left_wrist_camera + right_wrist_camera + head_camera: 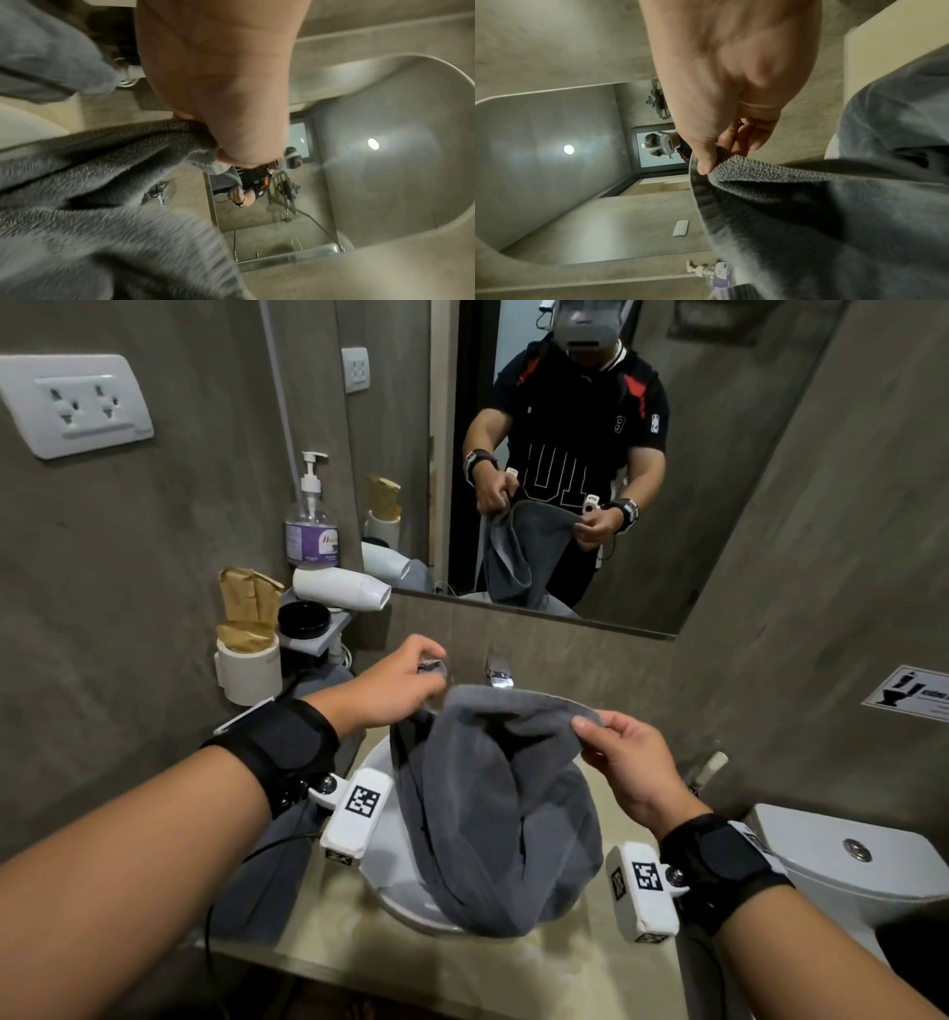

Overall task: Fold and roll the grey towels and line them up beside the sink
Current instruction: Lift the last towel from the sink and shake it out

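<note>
I have the grey towel [493, 803] held up over the white sink [395, 880], its top edge stretched between my two hands and the rest hanging in loose folds down into the basin. My left hand [395, 685] pinches one corner of the towel, fingers [231, 142] curled tight on the hem as the left wrist view shows. My right hand [626, 762] pinches the other end of the edge between thumb and fingers [706, 160], the remaining fingers loosely curled behind it. A second grey towel [267, 880] lies on the tabletop [513, 978] left of the sink, partly under my left forearm. The chrome tap [497, 672] shows just behind the held edge. At the back left stand a white cup [251, 667] of brown paper packets, a black dish [304, 619], a white hair dryer [341, 589] and a pump bottle [311, 521] with a purple label whose print I cannot read. A double wall socket [77, 405] sits high on the left wall. The mirror [744, 469] reflects me in a black shirt with large white numerals, mirrored, reading about "01", plus a small badge on the sleeve. A white toilet cistern [842, 865] is at right, and above it a wall sign [909, 693] with a toilet pictogram and text too small to read.
</note>
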Motion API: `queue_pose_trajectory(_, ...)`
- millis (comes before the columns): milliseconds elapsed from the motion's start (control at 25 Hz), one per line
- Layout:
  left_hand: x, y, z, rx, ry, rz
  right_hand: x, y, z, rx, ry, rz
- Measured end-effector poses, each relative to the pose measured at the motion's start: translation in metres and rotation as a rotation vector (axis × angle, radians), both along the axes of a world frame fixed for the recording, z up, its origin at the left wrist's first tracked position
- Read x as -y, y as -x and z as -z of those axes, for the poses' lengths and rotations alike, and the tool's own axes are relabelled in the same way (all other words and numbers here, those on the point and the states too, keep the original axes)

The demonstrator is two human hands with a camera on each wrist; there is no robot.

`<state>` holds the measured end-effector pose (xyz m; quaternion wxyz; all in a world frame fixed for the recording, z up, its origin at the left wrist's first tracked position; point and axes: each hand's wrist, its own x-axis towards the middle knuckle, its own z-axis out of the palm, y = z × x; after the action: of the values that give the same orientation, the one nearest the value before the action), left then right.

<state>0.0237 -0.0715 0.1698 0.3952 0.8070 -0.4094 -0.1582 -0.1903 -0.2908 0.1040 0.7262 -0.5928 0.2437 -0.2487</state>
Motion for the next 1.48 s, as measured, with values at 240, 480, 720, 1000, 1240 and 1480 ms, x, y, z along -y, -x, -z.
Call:
queue_pose_trajectory(240,-0.007,-0.024,-0.009,0.122,0.081,-0.111,0.017,-0.017,-0.058,-0.016,0.400,0.110)
queue_pose_trajectory(480,-0.027,-0.057,-0.108,0.597,0.019,-0.313,0.045,-0.030,-0.181,0.077,0.616,0.254)
queue_pose_trajectory(720,-0.017,-0.061,-0.283,0.632,0.304,-0.447,0.056,-0.042,-0.363,0.448,0.631,0.359)
queue_pose_trajectory(1000,-0.046,-0.077,-0.515,0.493,0.837,-0.531,0.098,0.018,-0.566,0.701,0.797,0.639)
queue_pose_trajectory(1240,-0.096,-0.078,-0.614,0.960,0.816,-0.757,0.106,0.064,-0.660,0.701,1.068,0.821)
queue_pose_trajectory(1480,-0.090,-0.081,-0.583,1.030,0.609,-0.672,0.123,0.076,-0.645,0.561,1.098,0.992)
